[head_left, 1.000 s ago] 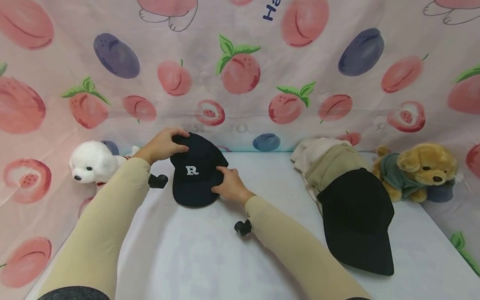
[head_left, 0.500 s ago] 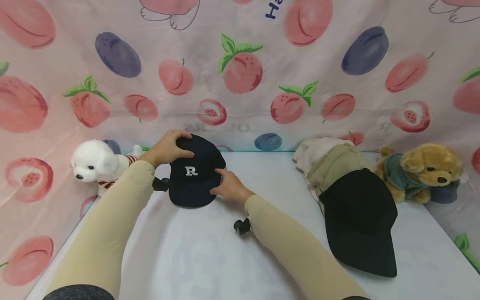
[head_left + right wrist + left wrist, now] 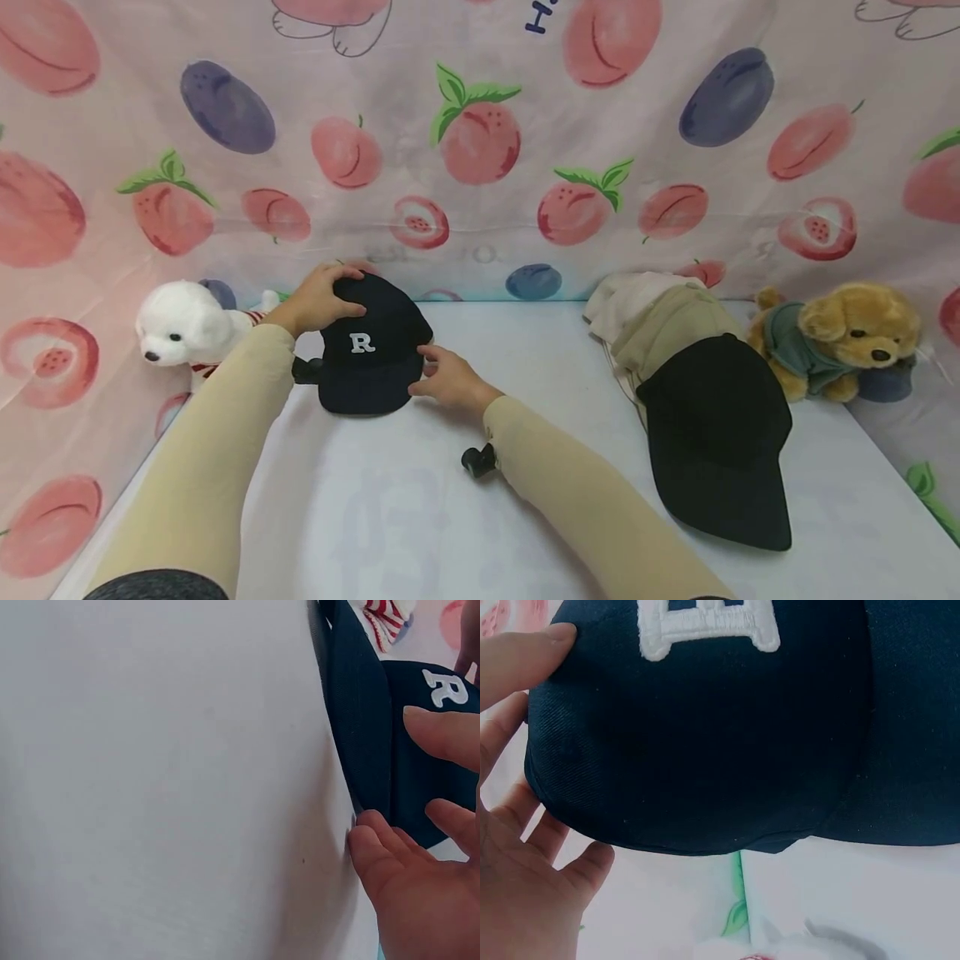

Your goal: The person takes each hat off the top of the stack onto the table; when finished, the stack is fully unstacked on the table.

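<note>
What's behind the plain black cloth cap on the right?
Behind the plain black cloth cap sits a khaki cloth hat, then a pale cream cloth hat, overlapping in a row. The black cap hides part of the khaki one; anything underneath can't be seen.

White dog (image 3: pixel 180 321): on your left
Tan dog (image 3: pixel 858 329): on your right, green top
Hats (image 3: pixel 705 408): 3 overlapping, black nearest you
Backdrop (image 3: pixel 405 67): fruit print, facing you

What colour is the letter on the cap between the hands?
White. The letter R shows best in the head view, whole.
</note>
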A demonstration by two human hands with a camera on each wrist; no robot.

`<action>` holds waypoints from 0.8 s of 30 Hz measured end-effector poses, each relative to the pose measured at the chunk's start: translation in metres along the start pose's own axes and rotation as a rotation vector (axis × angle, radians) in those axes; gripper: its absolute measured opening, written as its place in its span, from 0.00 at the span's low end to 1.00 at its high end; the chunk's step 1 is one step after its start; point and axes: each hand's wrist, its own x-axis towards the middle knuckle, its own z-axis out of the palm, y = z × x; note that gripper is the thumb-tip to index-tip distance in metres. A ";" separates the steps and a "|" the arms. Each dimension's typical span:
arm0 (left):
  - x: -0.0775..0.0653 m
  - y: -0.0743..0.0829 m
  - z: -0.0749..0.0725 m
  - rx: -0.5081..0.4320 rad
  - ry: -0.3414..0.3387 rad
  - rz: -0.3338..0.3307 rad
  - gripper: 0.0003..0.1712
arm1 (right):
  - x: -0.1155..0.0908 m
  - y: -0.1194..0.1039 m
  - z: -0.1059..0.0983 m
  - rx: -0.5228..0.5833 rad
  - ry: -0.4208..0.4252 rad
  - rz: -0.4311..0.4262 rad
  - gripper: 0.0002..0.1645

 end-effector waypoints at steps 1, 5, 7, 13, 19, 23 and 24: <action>0.000 -0.001 0.000 0.001 -0.002 -0.006 0.34 | -0.001 0.000 0.000 -0.001 0.001 0.005 0.44; 0.000 -0.004 -0.001 0.010 0.002 -0.024 0.34 | -0.002 0.002 -0.001 -0.015 0.013 0.015 0.43; 0.000 -0.006 -0.003 0.012 -0.002 -0.027 0.34 | -0.003 0.002 -0.002 -0.018 0.018 0.014 0.43; -0.001 -0.012 -0.011 -0.003 -0.028 -0.048 0.37 | -0.006 0.000 -0.004 -0.015 0.009 0.017 0.43; 0.001 -0.021 -0.016 0.001 -0.028 -0.090 0.37 | -0.009 -0.003 -0.009 -0.027 0.023 0.020 0.42; 0.002 -0.028 -0.019 0.007 -0.026 -0.086 0.37 | -0.011 -0.004 -0.012 -0.032 0.022 0.012 0.42; 0.002 -0.030 -0.021 0.006 -0.025 -0.084 0.36 | -0.011 -0.004 -0.012 -0.032 0.020 0.008 0.42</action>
